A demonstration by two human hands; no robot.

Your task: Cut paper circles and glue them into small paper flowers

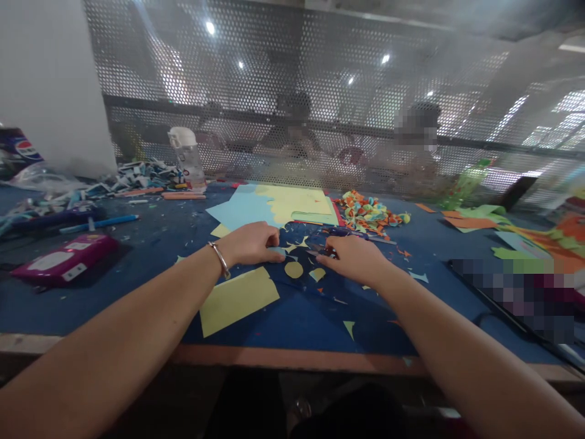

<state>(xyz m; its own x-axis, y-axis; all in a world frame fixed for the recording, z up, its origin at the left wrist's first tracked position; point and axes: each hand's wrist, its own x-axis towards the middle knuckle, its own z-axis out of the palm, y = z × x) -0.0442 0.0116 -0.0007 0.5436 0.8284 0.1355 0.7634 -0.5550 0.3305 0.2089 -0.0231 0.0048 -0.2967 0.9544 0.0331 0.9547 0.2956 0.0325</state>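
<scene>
My left hand (253, 242), with a bracelet at the wrist, pinches a small light blue piece of paper (276, 251) between thumb and fingers. Facing it, my right hand (354, 256) is closed around small scissors (316, 252), whose blades point toward the blue piece. Whether the blades touch the paper, I cannot tell. Below and between the hands lie a round yellow paper piece (293, 269) and a smaller yellow piece (317, 275). A yellow paper sheet (237, 303) with a cut edge rests near my left wrist.
Behind the hands are blue and yellow sheets (247, 207) and a heap of colourful paper bits (368, 210). A clear bottle (189, 160) stands at back left, with a purple packet (66, 259) nearer. Orange paper (470, 221) lies right. People sit beyond the perforated screen (256, 79).
</scene>
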